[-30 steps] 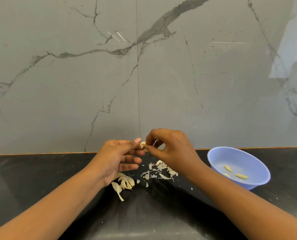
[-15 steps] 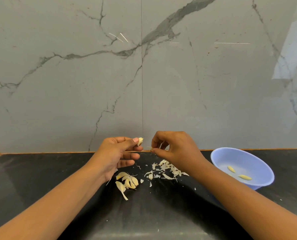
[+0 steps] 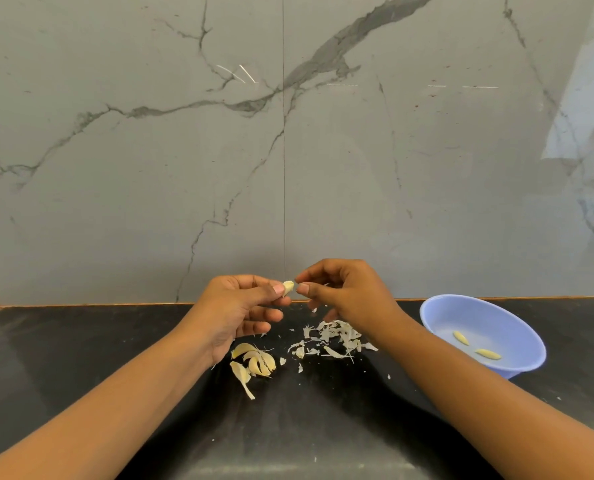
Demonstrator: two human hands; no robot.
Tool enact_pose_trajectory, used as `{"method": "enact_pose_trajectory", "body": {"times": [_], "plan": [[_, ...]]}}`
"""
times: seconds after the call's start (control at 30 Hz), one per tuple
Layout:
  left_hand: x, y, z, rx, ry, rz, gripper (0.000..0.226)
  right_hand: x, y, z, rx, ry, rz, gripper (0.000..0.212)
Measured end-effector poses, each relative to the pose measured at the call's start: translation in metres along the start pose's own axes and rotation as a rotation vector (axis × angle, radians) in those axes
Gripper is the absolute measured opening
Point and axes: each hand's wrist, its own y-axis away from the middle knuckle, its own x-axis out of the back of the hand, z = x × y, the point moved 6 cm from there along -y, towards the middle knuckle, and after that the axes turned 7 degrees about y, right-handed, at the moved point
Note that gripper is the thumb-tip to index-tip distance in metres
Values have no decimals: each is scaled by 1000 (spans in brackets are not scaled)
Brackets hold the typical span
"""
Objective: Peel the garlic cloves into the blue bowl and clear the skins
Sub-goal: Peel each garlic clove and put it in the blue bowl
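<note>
My left hand (image 3: 233, 306) pinches the garlic clove (image 3: 288, 287) above the table (image 3: 81, 358) | right hand (image 3: 344, 292), apart a moment ago, back at its tip, fingers curled, grip unclear | still peeling; blue bowl (image 3: 427, 313) not yet due

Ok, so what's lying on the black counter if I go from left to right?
Unpeeled cloves → skins → blue bowl, with two peeled cloves inside.
</note>
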Motion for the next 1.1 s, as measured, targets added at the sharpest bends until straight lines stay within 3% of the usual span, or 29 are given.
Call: {"method": "enact_pose_trajectory", "body": {"times": [0.37, 0.67, 0.83, 1.0, 1.1], "plan": [[-5, 3, 2, -64, -106, -21, 11, 0, 3, -8, 95, 83, 48, 6], [-2, 1, 3, -83, -56, 7, 10, -6, 3, -14, 173, 363, -18, 6], [-7, 4, 4, -115, -138, -33, 11, 5, 3, -7, 32, 27, -16, 11], [-7, 4, 5, -139, -197, -33, 6, -3, 5, -10, 104, 37, -14, 6], [-6, 3, 2, -55, -82, -40, 7, -3, 6, -15, 195, 92, 19, 3]]}}
